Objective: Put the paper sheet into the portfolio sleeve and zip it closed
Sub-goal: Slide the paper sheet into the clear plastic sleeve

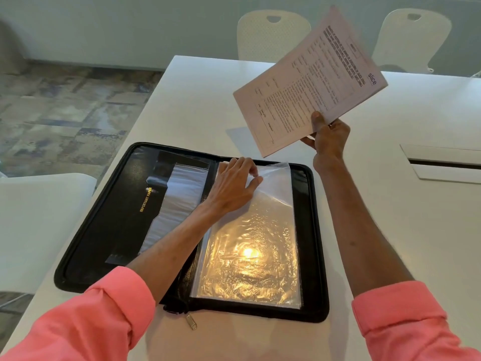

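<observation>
Black zippered portfolio case lies open flat on the white tabletop, spine running roughly 12 to 6 o'clock. Clear crinkled plastic sleeve fills its right half, glare spot near the middle. Left hand rests on the sleeve's top edge at about 12 o'clock of the sleeve, fingers together pinching or lifting the upper plastic layer; whether the mouth is actually parted cannot be told. Right hand is raised off the tabletop at about 2 o'clock from the case, thumb and fingers clamped on the lower corner of the printed white paper sheet, which hangs tilted in the air, well apart from the sleeve. Sheet not yet inserted, zip still open, metal zipper pull lying at 6 o'clock by the spine. To do this step well, judged: keep the top layer lifted wide, square the sheet's short edge to the opening, slide it toward 6 o'clock without buckling.
</observation>
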A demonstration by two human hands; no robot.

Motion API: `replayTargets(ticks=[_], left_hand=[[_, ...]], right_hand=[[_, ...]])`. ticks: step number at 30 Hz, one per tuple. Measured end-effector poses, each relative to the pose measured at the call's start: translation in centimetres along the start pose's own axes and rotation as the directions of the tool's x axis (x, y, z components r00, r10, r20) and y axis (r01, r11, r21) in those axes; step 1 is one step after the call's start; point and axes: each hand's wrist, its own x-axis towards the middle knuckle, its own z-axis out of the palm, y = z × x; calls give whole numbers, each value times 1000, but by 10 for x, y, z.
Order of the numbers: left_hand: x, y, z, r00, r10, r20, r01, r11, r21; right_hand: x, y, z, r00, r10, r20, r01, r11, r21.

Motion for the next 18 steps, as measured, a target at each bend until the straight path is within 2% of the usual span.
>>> replayTargets(ticks=[9, 18], left_hand=[[3, 1, 2, 999, 22, -38, -21, 1000, 10], [7, 1, 1, 995, 89, 46, -92, 993, 78]], right_hand=[[2, 4, 12, 1000, -3, 26, 4, 999, -54], [7, 13, 14, 994, -14, 111, 33, 984, -175]])
